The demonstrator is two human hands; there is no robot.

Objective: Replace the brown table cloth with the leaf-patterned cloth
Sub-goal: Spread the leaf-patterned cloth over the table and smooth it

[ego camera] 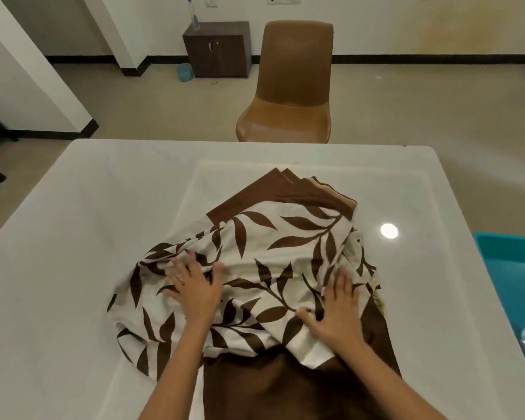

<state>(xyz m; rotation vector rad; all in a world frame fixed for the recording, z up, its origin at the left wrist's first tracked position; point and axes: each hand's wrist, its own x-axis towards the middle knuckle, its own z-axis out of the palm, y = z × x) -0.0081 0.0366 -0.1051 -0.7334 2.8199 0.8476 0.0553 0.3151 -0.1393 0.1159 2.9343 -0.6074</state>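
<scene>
Pressing down with flat, spread fingers, the left hand [194, 286] and the right hand [335, 313] both rest on a bunched leaf-patterned cloth [270, 268], cream with dark brown leaves, grasping nothing. The cloth lies heaped under and between the hands on a white table [73, 237]. Beyond the fingertips, folded brown corners [285, 189] stick out from under the heap; whether they belong to the same cloth cannot be told. Below the wrists, a brown cloth [270, 389] runs toward the viewer. Far ahead of the hands stands a brown chair [294, 83]. Right of the right hand sits a teal tray [509, 256].
</scene>
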